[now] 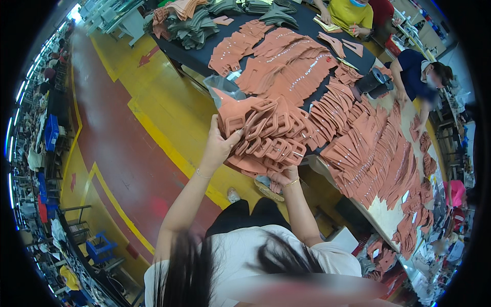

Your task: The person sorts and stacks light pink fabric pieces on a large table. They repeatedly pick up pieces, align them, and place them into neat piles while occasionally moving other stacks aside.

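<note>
Between my two hands is a thick fanned stack of terracotta cut pieces (273, 130), flat and flexible-looking, several with rectangular cut-outs at their ends. It is held up at the near edge of the dark table. My left hand (223, 145) grips the stack's left side, thumb on top and fingers mostly hidden behind. My right hand (285, 175) holds the bottom edge of the stack from below, its fingers partly covered by the pieces. Just beyond lie overlapping rows of similar terracotta pieces (291, 66) with small white marks. A clear plastic bag (225, 87) sits by the stack's upper left.
Dark green pieces (192, 30) are piled at the table's far left. More terracotta pieces (371, 153) cover the right side, near a black cylinder (372, 81). A person in yellow (350, 15) and another in dark blue (409, 71) work across the table. A yellow-and-red floor (123, 138) lies left.
</note>
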The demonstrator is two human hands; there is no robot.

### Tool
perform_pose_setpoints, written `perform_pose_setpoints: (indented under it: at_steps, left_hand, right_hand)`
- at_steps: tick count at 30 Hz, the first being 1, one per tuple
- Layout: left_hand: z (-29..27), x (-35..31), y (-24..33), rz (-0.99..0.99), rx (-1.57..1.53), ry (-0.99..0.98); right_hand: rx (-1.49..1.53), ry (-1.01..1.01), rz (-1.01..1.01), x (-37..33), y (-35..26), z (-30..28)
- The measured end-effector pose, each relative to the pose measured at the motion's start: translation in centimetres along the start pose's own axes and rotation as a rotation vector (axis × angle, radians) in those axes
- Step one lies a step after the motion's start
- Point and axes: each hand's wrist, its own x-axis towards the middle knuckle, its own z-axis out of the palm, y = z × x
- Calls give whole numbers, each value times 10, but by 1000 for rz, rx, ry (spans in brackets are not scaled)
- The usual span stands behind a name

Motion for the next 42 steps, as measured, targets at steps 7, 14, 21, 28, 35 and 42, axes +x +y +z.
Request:
perform_pose_setpoints:
  at_steps: [7,14,21,28,35,42]
  left_hand:
    - [-17,56,-6,65,-82,-39]
    - [4,148,-36,-30,-238,-156]
    - [33,261,-51,-42,-196,-267]
    - [62,350,-82,-189,-301,-382]
    - [32,439,-177,-781,46,-482]
    - [-3,475,-203,-920,-135,-686]
  right_hand:
    - [-92,-102,-79,54,-20,6]
    - [-329,-92,-217,96,-82,8]
    - [33,-213,-94,171,-182,-22]
    - [-216,-30,-155,193,-284,-44]
    - [-280,458,4,199,-345,-95]
    - [-548,780,-208,206,-316,-60]
